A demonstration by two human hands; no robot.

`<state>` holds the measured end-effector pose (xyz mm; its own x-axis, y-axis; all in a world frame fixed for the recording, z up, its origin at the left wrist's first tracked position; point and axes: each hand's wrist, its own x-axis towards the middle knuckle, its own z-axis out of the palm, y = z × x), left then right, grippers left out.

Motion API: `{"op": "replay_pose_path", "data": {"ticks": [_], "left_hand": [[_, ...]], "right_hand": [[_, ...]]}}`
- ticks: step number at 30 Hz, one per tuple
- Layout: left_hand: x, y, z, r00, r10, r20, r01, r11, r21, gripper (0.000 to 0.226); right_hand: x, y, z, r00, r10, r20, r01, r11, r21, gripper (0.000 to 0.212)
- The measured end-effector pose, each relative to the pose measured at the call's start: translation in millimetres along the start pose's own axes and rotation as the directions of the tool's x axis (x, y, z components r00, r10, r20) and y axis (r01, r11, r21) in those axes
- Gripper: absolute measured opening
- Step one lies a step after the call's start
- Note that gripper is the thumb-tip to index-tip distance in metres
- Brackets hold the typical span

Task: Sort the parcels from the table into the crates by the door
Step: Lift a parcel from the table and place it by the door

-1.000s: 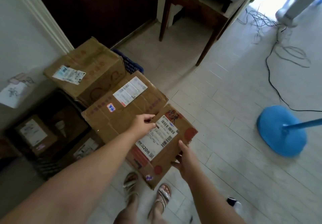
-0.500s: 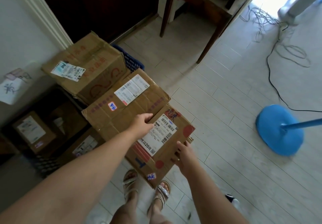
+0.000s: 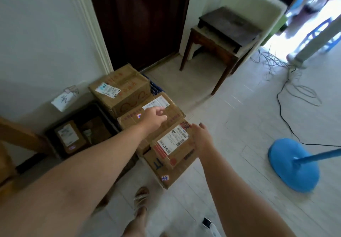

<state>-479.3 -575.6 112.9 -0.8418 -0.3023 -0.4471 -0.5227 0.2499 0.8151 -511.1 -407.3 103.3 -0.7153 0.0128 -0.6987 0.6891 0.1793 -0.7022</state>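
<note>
Cardboard parcel [image 3: 170, 155] is touched at its right edge by the right hand [image 3: 202, 138], fingers straight; the left hand [image 3: 154, 115], fingers loosely curled and empty, is held over the middle box [image 3: 129, 119].

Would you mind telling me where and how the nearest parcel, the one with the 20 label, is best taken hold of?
Probably take the nearest parcel by its right side and near end, coming from the floor on the right. It is a broad, flat-sided box, and its far end lies against the middle parcel, leaving no room for a grip there.
</note>
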Motion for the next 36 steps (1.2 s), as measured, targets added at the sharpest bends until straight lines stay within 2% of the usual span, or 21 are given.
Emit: {"op": "replay_pose_path", "data": {"ticks": [3, 6, 9, 11, 13, 16, 18, 20, 24, 28, 30, 36], "left_hand": [[-52, 14, -16, 0.986, 0.091, -0.141, -0.099, 0.994, -0.051, 0.046], [-106, 19, -26, 0.936, 0.132, -0.326, -0.186, 0.973, -0.140, 0.047], [-165, 16, -34, 0.875, 0.100, -0.474, -0.237, 0.941, -0.240, 0.047], [-202, 11, -44, 0.829, 0.093, -0.551, -0.274, 0.927, -0.256, 0.047], [-235, 5, -59, 0.782, 0.084, -0.618, -0.306, 0.915, -0.263, 0.047], [-294, -14, -90, 0.682, 0.036, -0.730, -0.354, 0.890, -0.287, 0.045], [-328, -31, -110, 0.603, -0.027, -0.797, -0.361, 0.882, -0.303, 0.040], [-370, -55, -131, 0.496, -0.099, -0.863, -0.391, 0.862, -0.324, 0.037], [-449, -105, -167, 0.333, -0.219, -0.917, -0.398, 0.849, -0.347, 0.033], [-536, -162, -203, 0.158, -0.321, -0.934, -0.385, 0.851, -0.358, 0.034], [-580, -191, -224, 0.091, -0.358, -0.929, -0.375, 0.852, -0.365, 0.036], [-701, -264, -291, -0.039, -0.382, -0.923, -0.329, 0.877, -0.349, 0.038]], "right_hand": [[-42, -12, 2, 0.988, -0.126, 0.093, 0.122, 0.992, 0.042, 0.055], [-89, -16, 7, 0.948, -0.233, 0.215, 0.205, 0.968, 0.146, 0.047], [-144, -10, 14, 0.856, -0.374, 0.358, 0.336, 0.927, 0.165, 0.040], [-175, -6, 21, 0.792, -0.422, 0.442, 0.372, 0.907, 0.199, 0.022], [-197, -3, 35, 0.733, -0.454, 0.507, 0.391, 0.890, 0.233, 0.018], [-245, 10, 67, 0.653, -0.466, 0.597, 0.443, 0.874, 0.198, 0.038], [-274, 21, 91, 0.600, -0.469, 0.648, 0.467, 0.863, 0.192, 0.042], [-307, 42, 121, 0.521, -0.457, 0.721, 0.517, 0.841, 0.160, 0.044], [-374, 88, 179, 0.359, -0.424, 0.831, 0.607, 0.783, 0.137, 0.035], [-451, 141, 239, 0.229, -0.344, 0.911, 0.662, 0.741, 0.113, 0.048], [-492, 169, 267, 0.173, -0.301, 0.938, 0.656, 0.745, 0.118, 0.048], [-602, 241, 348, 0.066, -0.213, 0.975, 0.638, 0.760, 0.123, 0.048]]}}
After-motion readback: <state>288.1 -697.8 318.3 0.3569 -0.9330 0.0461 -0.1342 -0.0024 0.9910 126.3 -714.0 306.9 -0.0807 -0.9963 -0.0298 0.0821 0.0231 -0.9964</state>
